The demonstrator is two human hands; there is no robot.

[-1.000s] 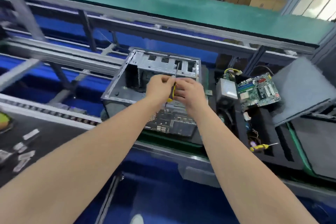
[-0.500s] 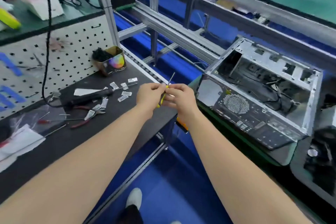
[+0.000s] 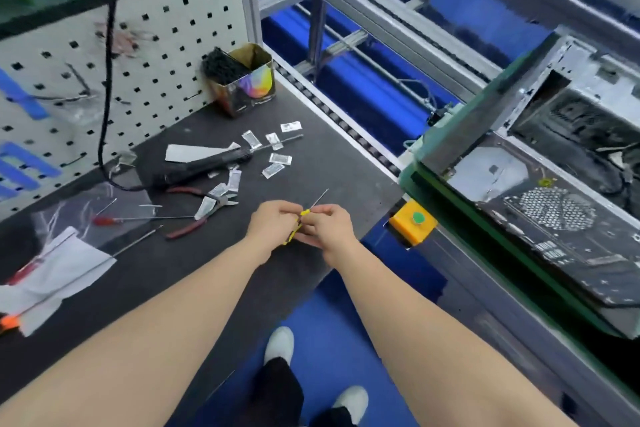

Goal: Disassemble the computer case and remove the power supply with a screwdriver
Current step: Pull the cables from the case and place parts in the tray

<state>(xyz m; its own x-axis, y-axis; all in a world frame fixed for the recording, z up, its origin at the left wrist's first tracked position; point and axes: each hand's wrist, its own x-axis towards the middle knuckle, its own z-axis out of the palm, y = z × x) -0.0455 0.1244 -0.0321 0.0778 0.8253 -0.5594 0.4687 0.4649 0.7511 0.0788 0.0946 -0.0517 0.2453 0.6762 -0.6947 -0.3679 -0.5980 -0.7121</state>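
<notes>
Two hands pinch one slim yellow-handled screwdriver [image 3: 302, 215] over the dark bench mat [image 3: 332, 163], left hand [image 3: 273, 222] and right hand [image 3: 329, 225] both clamped on it; one open grey metal computer case [image 3: 554, 191] lies well apart, rightward; one pair of red-handled pliers [image 3: 201, 208] rests nearby.

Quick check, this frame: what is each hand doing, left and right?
Left hand: closed, gripping the yellow-handled screwdriver.
Right hand: closed, pinching the same screwdriver where the handle meets the shaft.

Left of centre, a shiny tin [image 3: 247, 87] stands before the pegboard [image 3: 156, 45], white packets [image 3: 280, 159] and red-handled pliers [image 3: 197, 208] lie below it, and a yellow button box [image 3: 412, 224] sits at right.
</notes>
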